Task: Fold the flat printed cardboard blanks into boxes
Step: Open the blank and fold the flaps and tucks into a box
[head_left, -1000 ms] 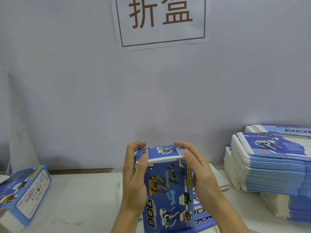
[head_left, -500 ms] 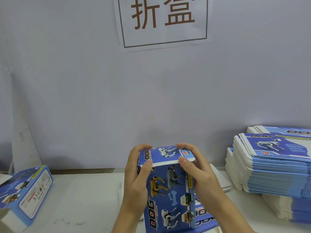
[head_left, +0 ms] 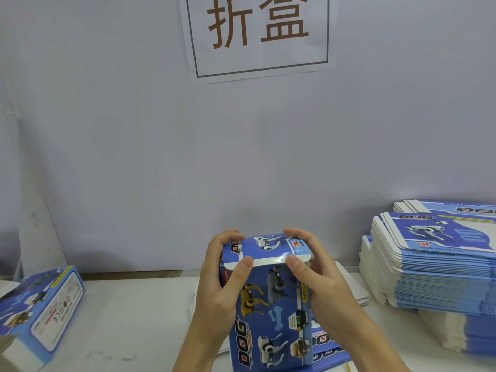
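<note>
A blue printed box [head_left: 271, 312] with robot-dog pictures stands upright in front of me. My left hand [head_left: 222, 285] grips its left side, thumb pressing the top flap's white front edge. My right hand [head_left: 319, 280] grips the right side, thumb on the same edge and fingers curled over the back. The top flap [head_left: 265, 247] is bent forward over the opening, its tuck edge still outside the front panel. A tall stack of flat blanks [head_left: 434, 267] sits at the right.
A folded blue box [head_left: 40, 310] lies on its side at the left of the white table [head_left: 134, 318]. More flat sheets [head_left: 349, 285] lie behind my hands. A paper sign [head_left: 257, 33] hangs on the wall behind.
The top flap has come down further over the box's opening. Both thumbs have moved onto its front edge, and the box has risen slightly toward me.
</note>
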`<action>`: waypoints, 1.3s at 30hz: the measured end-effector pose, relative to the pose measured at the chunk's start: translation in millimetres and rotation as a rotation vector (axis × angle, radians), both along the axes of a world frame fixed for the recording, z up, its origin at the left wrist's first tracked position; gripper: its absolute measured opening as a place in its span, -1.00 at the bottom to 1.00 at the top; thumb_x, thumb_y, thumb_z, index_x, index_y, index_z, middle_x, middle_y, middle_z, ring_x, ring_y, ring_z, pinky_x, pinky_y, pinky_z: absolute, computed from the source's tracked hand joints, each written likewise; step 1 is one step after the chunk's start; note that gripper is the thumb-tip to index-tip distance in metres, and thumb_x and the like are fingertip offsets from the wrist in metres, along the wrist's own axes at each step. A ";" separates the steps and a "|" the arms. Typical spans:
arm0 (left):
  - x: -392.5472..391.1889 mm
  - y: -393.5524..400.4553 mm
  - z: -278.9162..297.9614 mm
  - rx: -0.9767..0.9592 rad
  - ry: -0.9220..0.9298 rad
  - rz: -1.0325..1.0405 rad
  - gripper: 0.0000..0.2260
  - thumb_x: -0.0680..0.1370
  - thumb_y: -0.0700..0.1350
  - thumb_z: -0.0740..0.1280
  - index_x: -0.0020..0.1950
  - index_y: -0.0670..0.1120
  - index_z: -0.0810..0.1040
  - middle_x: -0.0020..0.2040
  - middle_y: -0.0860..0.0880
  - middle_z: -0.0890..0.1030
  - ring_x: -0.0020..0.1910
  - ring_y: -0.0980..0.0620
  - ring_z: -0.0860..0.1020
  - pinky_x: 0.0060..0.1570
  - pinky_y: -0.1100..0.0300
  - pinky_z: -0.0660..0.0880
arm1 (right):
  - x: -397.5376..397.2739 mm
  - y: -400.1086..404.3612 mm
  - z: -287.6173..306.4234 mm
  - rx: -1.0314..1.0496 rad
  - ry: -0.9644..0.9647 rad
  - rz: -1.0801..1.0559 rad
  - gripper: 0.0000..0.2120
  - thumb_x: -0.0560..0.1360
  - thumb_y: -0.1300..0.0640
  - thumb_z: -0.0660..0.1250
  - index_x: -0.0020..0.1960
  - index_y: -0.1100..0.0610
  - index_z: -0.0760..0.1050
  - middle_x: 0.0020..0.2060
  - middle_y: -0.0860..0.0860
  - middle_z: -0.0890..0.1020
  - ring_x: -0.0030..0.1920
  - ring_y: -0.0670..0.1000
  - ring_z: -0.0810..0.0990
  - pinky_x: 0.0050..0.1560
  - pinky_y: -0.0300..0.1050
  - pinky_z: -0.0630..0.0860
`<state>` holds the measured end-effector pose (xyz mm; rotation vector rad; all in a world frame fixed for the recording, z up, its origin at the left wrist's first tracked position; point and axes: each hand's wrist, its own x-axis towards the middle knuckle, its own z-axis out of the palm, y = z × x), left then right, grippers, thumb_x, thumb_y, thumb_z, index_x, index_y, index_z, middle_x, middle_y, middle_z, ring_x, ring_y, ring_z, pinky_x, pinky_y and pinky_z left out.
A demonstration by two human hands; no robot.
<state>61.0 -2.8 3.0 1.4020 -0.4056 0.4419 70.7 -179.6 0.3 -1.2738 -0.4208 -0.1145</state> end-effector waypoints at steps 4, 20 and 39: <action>3.6 -3.0 -3.4 0.063 -0.080 0.115 -0.67 0.46 -0.04 0.34 0.22 0.02 0.50 0.19 0.25 0.56 0.25 0.05 0.58 -0.23 0.11 0.67 | 1.0 4.0 -2.5 -0.044 -0.049 -0.118 -0.70 0.45 -0.01 0.38 0.17 -0.21 0.55 0.14 0.07 0.68 0.12 0.11 0.69 -0.02 0.13 0.69; -3.7 -15.7 9.0 -0.107 -0.009 0.069 -0.69 0.39 0.17 0.31 0.07 0.10 0.53 0.10 -0.06 0.63 0.13 -0.17 0.65 -0.27 0.07 0.68 | -6.8 4.6 14.1 0.011 -0.020 -0.096 -0.70 0.42 -0.24 0.40 0.12 -0.20 0.56 0.04 -0.01 0.71 0.08 0.05 0.71 -0.14 -0.09 0.66; 2.1 4.8 6.9 -0.260 0.095 -0.180 -0.78 0.35 0.02 0.48 -0.09 -0.06 0.69 0.29 0.05 0.57 0.22 -0.13 0.62 -0.23 0.06 0.65 | -8.1 -1.6 19.3 0.052 0.074 0.009 -0.79 0.39 0.00 0.42 -0.02 0.04 0.63 0.09 0.08 0.68 0.09 0.19 0.70 0.03 0.29 0.63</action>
